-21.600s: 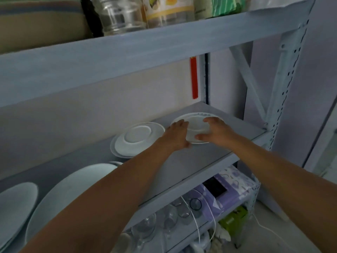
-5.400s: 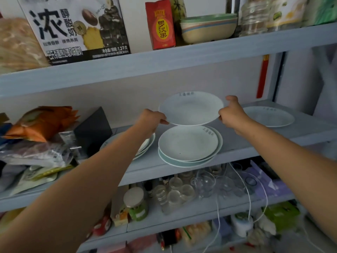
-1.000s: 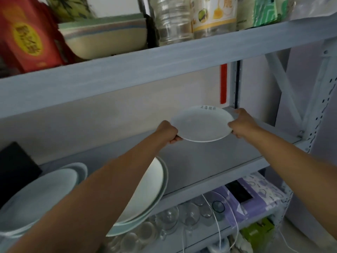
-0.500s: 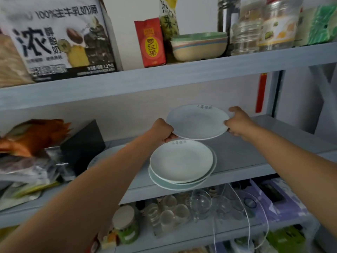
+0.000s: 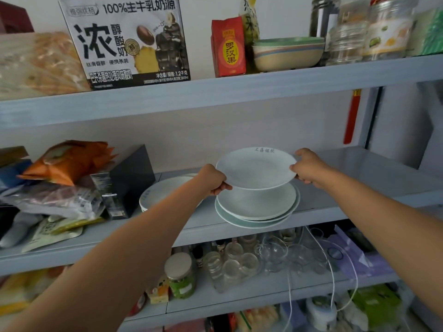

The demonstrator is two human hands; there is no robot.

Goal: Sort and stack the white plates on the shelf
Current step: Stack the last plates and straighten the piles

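Observation:
A white plate (image 5: 255, 167) with small lettering on its far rim hangs just above a stack of white plates (image 5: 257, 207) on the middle shelf (image 5: 359, 188). My left hand (image 5: 212, 179) grips the plate's left rim and my right hand (image 5: 308, 167) grips its right rim. The stack overhangs the shelf's front edge a little. Behind my left forearm lies another, larger white plate (image 5: 163, 190), partly hidden.
Left of the plates stand a black box (image 5: 130, 178) and a heap of snack bags (image 5: 60, 178). The upper shelf carries a milk carton box, a red packet, bowls (image 5: 287, 52) and jars. Glasses (image 5: 239, 262), jars and a white cable fill the shelf below.
The plate in both hands has travelled left from the shelf's right end and come down over the stack. In the last half second it sank closer to the stack.

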